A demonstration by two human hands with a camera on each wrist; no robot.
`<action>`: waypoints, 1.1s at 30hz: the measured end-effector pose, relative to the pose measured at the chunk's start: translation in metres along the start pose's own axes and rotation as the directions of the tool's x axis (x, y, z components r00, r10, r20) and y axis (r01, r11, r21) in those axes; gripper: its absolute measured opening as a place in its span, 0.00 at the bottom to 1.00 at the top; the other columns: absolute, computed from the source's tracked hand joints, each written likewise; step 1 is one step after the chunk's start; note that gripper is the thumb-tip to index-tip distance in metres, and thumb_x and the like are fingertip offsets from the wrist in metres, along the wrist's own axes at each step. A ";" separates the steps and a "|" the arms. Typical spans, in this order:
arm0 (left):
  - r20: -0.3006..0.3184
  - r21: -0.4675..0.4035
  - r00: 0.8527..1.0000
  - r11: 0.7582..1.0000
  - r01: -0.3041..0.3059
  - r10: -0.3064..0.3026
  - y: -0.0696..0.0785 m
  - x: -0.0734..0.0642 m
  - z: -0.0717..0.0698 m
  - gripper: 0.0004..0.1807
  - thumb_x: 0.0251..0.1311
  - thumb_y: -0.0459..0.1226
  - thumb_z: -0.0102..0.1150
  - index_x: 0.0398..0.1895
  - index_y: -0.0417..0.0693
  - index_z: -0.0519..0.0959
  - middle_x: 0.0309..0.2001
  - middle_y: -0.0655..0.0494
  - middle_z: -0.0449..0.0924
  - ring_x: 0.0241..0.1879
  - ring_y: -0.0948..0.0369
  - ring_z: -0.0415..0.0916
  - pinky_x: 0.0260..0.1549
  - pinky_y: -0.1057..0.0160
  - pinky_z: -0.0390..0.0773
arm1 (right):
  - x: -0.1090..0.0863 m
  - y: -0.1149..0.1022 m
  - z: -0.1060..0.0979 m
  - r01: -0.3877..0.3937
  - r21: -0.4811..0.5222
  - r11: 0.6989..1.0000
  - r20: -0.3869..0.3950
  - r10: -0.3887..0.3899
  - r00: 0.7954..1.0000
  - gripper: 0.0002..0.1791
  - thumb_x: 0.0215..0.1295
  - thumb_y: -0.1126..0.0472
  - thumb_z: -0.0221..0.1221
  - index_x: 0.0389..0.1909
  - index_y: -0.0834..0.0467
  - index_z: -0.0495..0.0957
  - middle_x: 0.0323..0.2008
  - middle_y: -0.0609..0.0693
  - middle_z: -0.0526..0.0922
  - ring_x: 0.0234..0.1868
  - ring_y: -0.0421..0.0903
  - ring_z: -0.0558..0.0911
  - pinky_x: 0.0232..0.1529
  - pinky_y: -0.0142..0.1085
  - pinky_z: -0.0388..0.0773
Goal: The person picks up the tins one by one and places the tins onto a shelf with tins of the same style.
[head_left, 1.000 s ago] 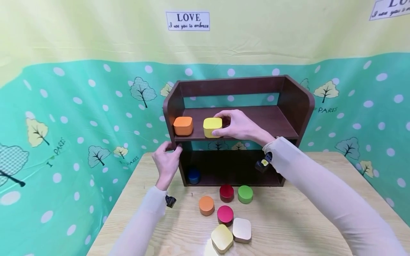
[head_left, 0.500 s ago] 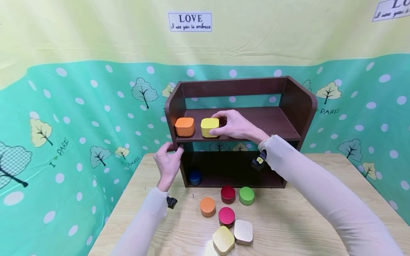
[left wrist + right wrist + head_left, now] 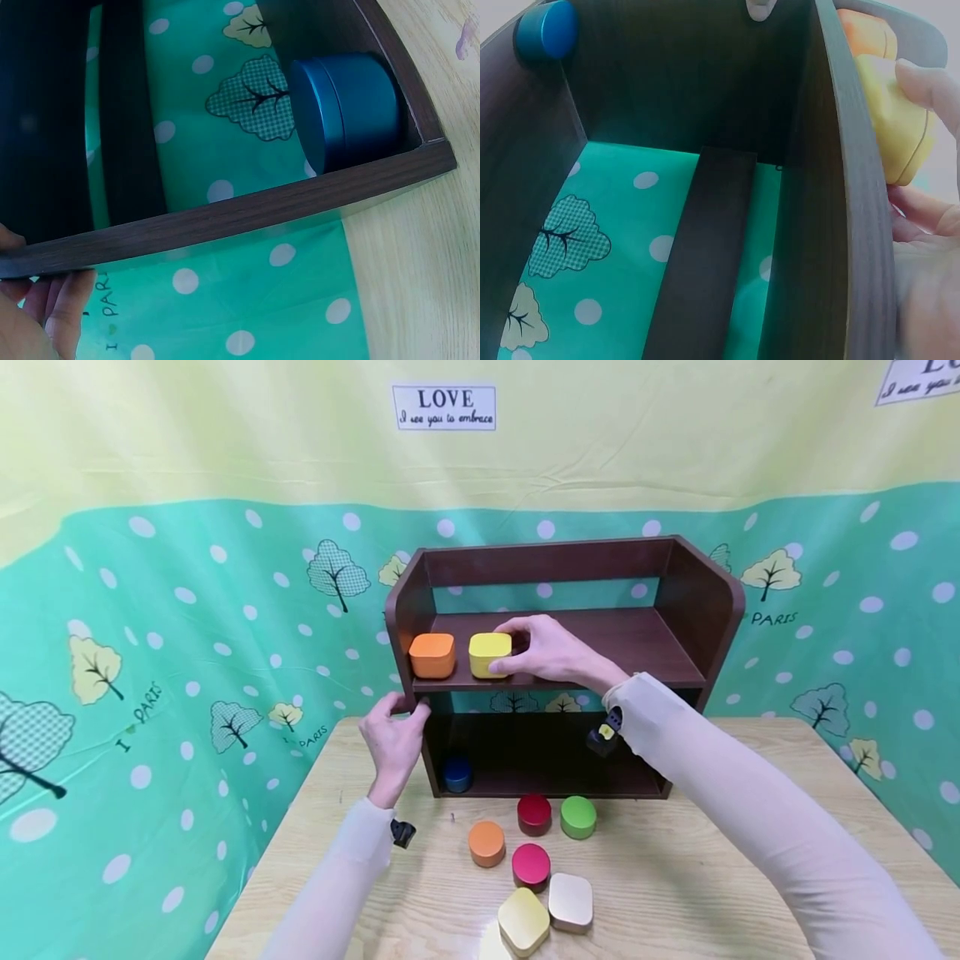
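On the upper board (image 3: 615, 639) of the dark shelf (image 3: 693, 610), near its front edge, my right grip (image 3: 553, 650) holds the yellow box (image 3: 489, 658) between thumb and fingers. I cannot tell whether the board bears its full weight. The orange box (image 3: 432, 657) stands just to its left, a narrow gap between them. My left grip (image 3: 393, 742) pinches the left side panel (image 3: 247, 211) at its front edge.

Likely faults and causes:

1. Fall. If I let go while the base overhangs the edge, the yellow box may tip forward and drop towards the red tin (image 3: 534, 814) and green tin (image 3: 578, 817) on the tabletop (image 3: 675, 893).

2. Collision. Excess leftward push would close the gap and could turn the orange box.

3. Shelf movement. If my left grip slackens while I push, the shelf may slide or rock.

4. Snagging. My wrist camera (image 3: 602, 739) hangs below board level; a careless upward withdrawal could catch the board.
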State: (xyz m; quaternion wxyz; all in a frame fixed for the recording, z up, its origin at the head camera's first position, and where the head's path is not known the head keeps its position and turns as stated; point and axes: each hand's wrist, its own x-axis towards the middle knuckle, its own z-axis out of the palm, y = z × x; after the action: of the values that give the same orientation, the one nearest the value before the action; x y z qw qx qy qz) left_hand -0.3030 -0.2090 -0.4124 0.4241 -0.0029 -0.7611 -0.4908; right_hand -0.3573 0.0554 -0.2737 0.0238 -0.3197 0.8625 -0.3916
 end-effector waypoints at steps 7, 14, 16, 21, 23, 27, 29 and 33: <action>0.011 -0.005 1.000 1.000 0.000 0.000 0.002 -0.002 0.003 0.07 0.60 0.35 0.73 0.33 0.37 0.89 0.36 0.38 0.92 0.39 0.41 0.86 0.41 0.57 0.76 | -0.007 0.004 -0.002 -0.009 0.009 1.000 0.007 0.009 1.000 0.36 0.66 0.55 0.75 0.71 0.63 0.76 0.60 0.59 0.86 0.57 0.54 0.82 0.67 0.48 0.79; 0.022 -0.016 1.000 1.000 0.019 -0.019 0.002 -0.005 0.004 0.07 0.61 0.34 0.73 0.33 0.37 0.89 0.37 0.38 0.92 0.40 0.42 0.86 0.42 0.59 0.75 | -0.020 0.009 -0.007 -0.034 0.035 0.999 -0.005 0.034 0.999 0.39 0.65 0.57 0.75 0.74 0.65 0.74 0.63 0.62 0.85 0.63 0.57 0.84 0.73 0.51 0.79; 0.019 -0.017 1.000 1.000 0.018 -0.018 0.003 -0.004 0.004 0.07 0.61 0.34 0.73 0.34 0.37 0.89 0.37 0.38 0.92 0.40 0.42 0.86 0.41 0.60 0.75 | -0.025 0.011 -0.010 -0.036 0.036 0.999 -0.010 0.036 0.999 0.38 0.66 0.57 0.75 0.73 0.65 0.74 0.64 0.62 0.85 0.64 0.58 0.84 0.74 0.52 0.78; 0.014 -0.024 1.000 1.000 0.006 -0.006 0.004 -0.002 0.004 0.07 0.61 0.34 0.73 0.33 0.36 0.88 0.36 0.36 0.91 0.40 0.41 0.86 0.42 0.55 0.77 | -0.043 0.013 -0.018 -0.041 0.036 0.998 -0.028 0.042 0.999 0.36 0.66 0.57 0.75 0.72 0.65 0.76 0.67 0.62 0.84 0.66 0.58 0.84 0.75 0.52 0.77; 0.013 -0.028 1.000 1.000 0.000 0.001 0.005 -0.002 0.003 0.08 0.61 0.34 0.73 0.32 0.35 0.88 0.36 0.35 0.91 0.40 0.39 0.85 0.43 0.49 0.79 | -0.052 0.013 -0.021 -0.043 0.034 0.998 -0.033 0.044 0.998 0.37 0.66 0.57 0.76 0.72 0.65 0.76 0.68 0.62 0.84 0.67 0.58 0.84 0.76 0.52 0.77; 0.010 -0.026 1.000 1.000 -0.004 0.004 0.005 -0.001 0.001 0.08 0.61 0.34 0.73 0.32 0.35 0.88 0.36 0.34 0.91 0.39 0.40 0.86 0.42 0.49 0.79 | -0.070 0.016 -0.027 -0.031 0.038 0.999 -0.040 0.033 0.999 0.38 0.65 0.59 0.76 0.73 0.66 0.75 0.68 0.63 0.84 0.68 0.59 0.84 0.76 0.54 0.76; 0.010 -0.023 1.000 1.000 0.004 -0.004 0.005 -0.001 0.000 0.08 0.61 0.34 0.73 0.33 0.35 0.88 0.37 0.35 0.91 0.38 0.41 0.86 0.41 0.56 0.77 | -0.079 0.018 -0.028 -0.024 0.040 0.999 -0.044 0.026 0.999 0.38 0.64 0.60 0.77 0.73 0.66 0.75 0.68 0.63 0.85 0.68 0.59 0.84 0.76 0.55 0.76; 0.011 -0.023 1.000 1.000 0.013 -0.012 0.004 -0.001 0.000 0.08 0.61 0.34 0.73 0.34 0.35 0.88 0.37 0.35 0.91 0.35 0.43 0.85 0.40 0.65 0.73 | -0.099 0.019 -0.032 -0.019 0.031 0.999 -0.055 0.021 0.998 0.38 0.65 0.59 0.76 0.73 0.65 0.75 0.67 0.62 0.85 0.68 0.59 0.84 0.75 0.55 0.76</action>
State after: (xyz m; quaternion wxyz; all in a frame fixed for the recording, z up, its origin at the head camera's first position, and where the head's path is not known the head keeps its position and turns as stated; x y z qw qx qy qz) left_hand -0.3004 -0.2063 -0.4103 0.4168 -0.0058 -0.7576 -0.5022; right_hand -0.2975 0.1424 -0.2851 0.0086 -0.2996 0.8600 -0.4130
